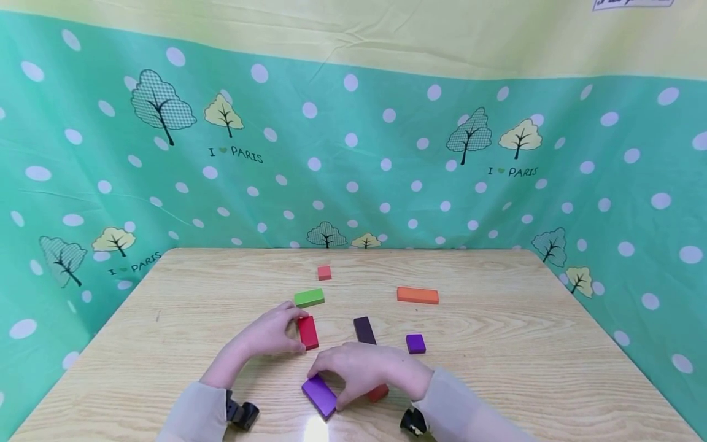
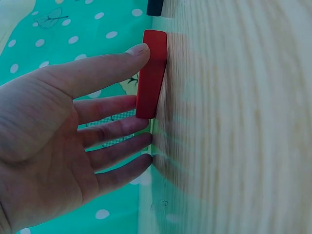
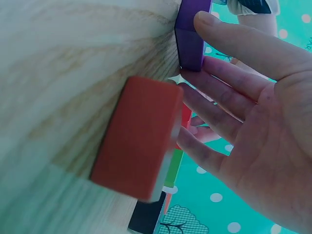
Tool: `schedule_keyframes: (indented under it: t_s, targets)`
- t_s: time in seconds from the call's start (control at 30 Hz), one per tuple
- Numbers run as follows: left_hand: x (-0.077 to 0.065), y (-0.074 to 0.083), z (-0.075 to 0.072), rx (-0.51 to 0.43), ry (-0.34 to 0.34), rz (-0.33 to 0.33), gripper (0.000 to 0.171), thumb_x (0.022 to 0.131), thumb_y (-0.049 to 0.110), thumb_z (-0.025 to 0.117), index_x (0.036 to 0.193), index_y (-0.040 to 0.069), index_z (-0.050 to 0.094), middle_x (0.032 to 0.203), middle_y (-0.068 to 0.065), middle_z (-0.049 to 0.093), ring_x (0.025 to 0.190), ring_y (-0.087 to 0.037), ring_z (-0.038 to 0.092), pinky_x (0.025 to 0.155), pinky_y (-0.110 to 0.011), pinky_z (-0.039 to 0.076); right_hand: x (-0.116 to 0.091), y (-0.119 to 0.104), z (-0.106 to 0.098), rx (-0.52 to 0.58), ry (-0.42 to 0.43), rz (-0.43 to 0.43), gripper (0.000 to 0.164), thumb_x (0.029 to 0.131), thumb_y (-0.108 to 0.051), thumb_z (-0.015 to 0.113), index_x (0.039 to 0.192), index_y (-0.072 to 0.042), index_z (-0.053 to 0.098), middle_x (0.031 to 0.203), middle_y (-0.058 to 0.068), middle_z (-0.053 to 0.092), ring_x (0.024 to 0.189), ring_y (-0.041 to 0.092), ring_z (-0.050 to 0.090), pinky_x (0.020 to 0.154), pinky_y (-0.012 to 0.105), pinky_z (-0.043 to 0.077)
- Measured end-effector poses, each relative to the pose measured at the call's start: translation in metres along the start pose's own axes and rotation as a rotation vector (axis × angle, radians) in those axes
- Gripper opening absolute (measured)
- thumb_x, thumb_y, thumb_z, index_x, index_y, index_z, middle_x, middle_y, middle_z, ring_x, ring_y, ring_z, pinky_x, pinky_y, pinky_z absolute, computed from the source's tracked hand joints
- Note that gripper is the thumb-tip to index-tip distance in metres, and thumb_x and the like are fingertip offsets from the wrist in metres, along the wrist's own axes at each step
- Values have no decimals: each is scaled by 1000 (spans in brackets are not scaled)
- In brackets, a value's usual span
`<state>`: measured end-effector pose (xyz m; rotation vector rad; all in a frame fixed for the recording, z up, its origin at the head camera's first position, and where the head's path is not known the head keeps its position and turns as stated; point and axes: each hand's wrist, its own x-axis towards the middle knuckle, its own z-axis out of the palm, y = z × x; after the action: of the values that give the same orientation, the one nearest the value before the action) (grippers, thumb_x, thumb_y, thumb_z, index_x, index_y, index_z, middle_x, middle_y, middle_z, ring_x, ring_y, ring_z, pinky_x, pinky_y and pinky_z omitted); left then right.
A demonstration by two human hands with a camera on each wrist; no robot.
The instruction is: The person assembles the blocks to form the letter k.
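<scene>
My left hand (image 1: 276, 331) pinches a red rectangular block (image 1: 309, 333) lying on the table, thumb at its near end and fingers at the far end. In the left wrist view the thumb lies on the red block (image 2: 151, 73), and the other fingers reach past it close to the tabletop. Nearer the front, my right hand (image 1: 356, 368) pinches a purple rectangular block (image 1: 318, 396) between thumb and fingers. The right wrist view shows that purple block (image 3: 190, 36) at the thumb tip. Partly hidden under the right hand lies a brownish-red block (image 3: 136, 139).
Beyond the right hand lie a black block (image 1: 364, 330) and a small purple block (image 1: 416, 344). Farther back are a green block (image 1: 309, 298), an orange block (image 1: 417, 295) and a small light-red block (image 1: 324, 272). A patterned curtain (image 1: 353, 184) hangs behind the wooden table (image 1: 497, 344).
</scene>
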<state>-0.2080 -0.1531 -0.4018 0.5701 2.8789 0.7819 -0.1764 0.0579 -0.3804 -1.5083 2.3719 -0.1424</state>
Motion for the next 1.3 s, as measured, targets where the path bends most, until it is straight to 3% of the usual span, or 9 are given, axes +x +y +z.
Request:
schedule_keyframes:
  t_s: [0.43, 0.67, 0.83, 1.07, 1.3]
  targets:
    - [-1, -2, -1, -4, -1, 12, 61, 61, 22, 81, 115, 7, 59, 106, -3, 53, 95, -19, 53, 88, -42, 45, 3, -2, 1, 43, 32, 49, 58, 71, -32, 76, 123, -21, 54, 123, -11, 54, 114, 2, 48, 96, 19, 39]
    - [-1, -2, -1, -8, -8, 1, 61, 61, 21, 80, 116, 8, 59, 116, -6, 53, 104, -23, 52, 93, -45, 43, 3, -1, 4, 20, 76, 50, 57, 70, -36, 76, 121, -19, 55, 120, -11, 56, 112, 3, 49, 96, 19, 39]
    - [-2, -2, -2, -14, -20, -2, 62, 61, 21, 80, 118, 8, 59, 114, -6, 53, 101, -23, 52, 93, -45, 43, 3, -2, 4, 20, 108, 62, 56, 69, -37, 76, 119, -19, 57, 116, -11, 55, 109, 1, 50, 94, 17, 40]
    - [-3, -5, -4, -39, -31, 9, 64, 62, 22, 81, 120, 8, 58, 129, -16, 49, 119, -36, 45, 99, -52, 37, 4, -2, 4, 30, 127, 75, 57, 68, -39, 77, 118, -19, 58, 113, -11, 55, 105, 0, 50, 92, 16, 41]
    - [-3, -6, -5, -38, -34, 19, 61, 62, 22, 81, 118, 8, 59, 117, -7, 55, 112, -27, 50, 98, -48, 40, 5, -2, 6, 33, 139, 97, 59, 68, -40, 77, 118, -18, 56, 115, -11, 56, 108, 2, 51, 94, 18, 41]
